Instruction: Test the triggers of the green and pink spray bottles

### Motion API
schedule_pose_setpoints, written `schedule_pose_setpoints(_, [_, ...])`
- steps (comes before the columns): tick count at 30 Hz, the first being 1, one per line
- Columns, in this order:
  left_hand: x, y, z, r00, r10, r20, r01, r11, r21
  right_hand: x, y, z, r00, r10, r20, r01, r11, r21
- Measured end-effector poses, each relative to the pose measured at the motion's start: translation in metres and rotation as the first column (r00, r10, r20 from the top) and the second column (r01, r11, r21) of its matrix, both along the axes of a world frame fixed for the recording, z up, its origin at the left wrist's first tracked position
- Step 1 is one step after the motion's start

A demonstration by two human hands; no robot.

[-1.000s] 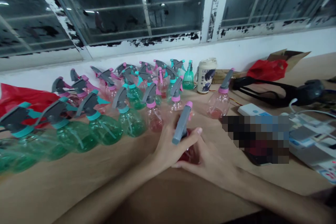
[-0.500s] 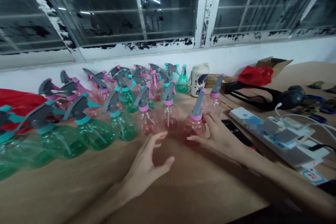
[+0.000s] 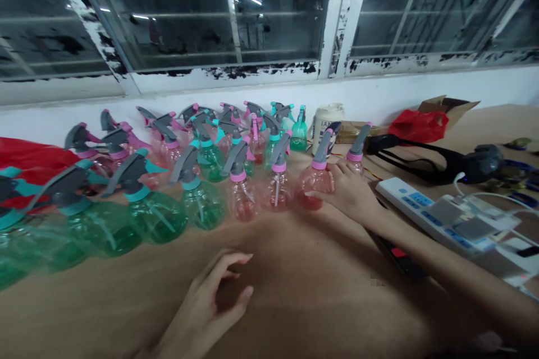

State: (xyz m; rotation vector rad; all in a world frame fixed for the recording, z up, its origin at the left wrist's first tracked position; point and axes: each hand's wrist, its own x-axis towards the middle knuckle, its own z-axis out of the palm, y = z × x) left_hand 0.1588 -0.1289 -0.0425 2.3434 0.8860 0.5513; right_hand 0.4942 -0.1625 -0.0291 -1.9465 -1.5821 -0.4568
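"The right hand's fingers (image 3: 339,173) are curled round the right side of a round, clear pink plastic spray bottle (image 3: 312,186) with a grey trigger head, thumb on its near face. I see it standing on the table (image 3: 290,286), just right of the frame's centre."

"I have the left hand (image 3: 204,303) at the bottom, left of centre: half open, fingers curved, thumb apart from them, holding nothing."

"What flanks the bottle?"

"Just to its left I make out a matching pink bottle (image 3: 277,189); further left, round green plastic bottles with turquoise collars (image 3: 202,206) run to the edge."

"And right?"

"A pink-collared spray bottle (image 3: 356,150), partly hidden behind the right hand (image 3: 357,196); a white plastic power strip (image 3: 393,187) with plugs lies at the right."
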Motion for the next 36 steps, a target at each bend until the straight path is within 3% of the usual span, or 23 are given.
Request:
schedule_pose_setpoints(6, [0.002, 0.000, 0.005, 1.000, -0.015, -0.011, 0.015, 0.999, -0.029, -0.002, 0.008, -0.002, 0.998, -0.059, 0.017, 0.059, 0.998, -0.001])
schedule_pose_setpoints(10, [0.000, 0.003, 0.004, 1.000, -0.022, -0.018, 0.021, 0.998, -0.066, -0.001, -0.005, 0.002, 0.999, -0.045, 0.012, 0.045, 0.999, 0.005])
schedule_pose_setpoints(13, [0.002, 0.006, 0.003, 1.000, -0.014, -0.020, 0.012, 0.997, -0.075, 0.006, -0.027, 0.011, 0.993, -0.040, -0.112, 0.043, 0.999, 0.027])
schedule_pose_setpoints(18, [0.012, 0.005, 0.006, 0.999, -0.040, 0.011, 0.041, 0.998, -0.053, 0.035, -0.052, 0.016, 0.940, -0.148, -0.307, 0.190, 0.975, 0.111])
schedule_pose_setpoints(21, [0.017, 0.004, 0.007, 0.999, -0.046, -0.002, 0.045, 0.998, -0.039, 0.056, -0.046, 0.009, 0.925, -0.166, -0.343, 0.229, 0.961, 0.153])
schedule_pose_setpoints(25, [0.024, 0.003, 0.009, 0.998, -0.063, -0.006, 0.063, 0.998, -0.022, 0.070, -0.022, -0.002, 0.916, -0.104, -0.388, 0.182, 0.969, 0.168])
schedule_pose_setpoints(29, [0.032, 0.002, 0.013, 0.998, -0.060, -0.019, 0.060, 0.998, -0.012, 0.069, -0.005, -0.007, 0.911, -0.065, -0.407, 0.139, 0.978, 0.157])
schedule_pose_setpoints(36, [0.043, 0.001, 0.016, 0.996, -0.091, 0.007, 0.091, 0.996, 0.014, 0.065, 0.001, -0.003, 0.899, -0.117, -0.421, 0.202, 0.966, 0.162])
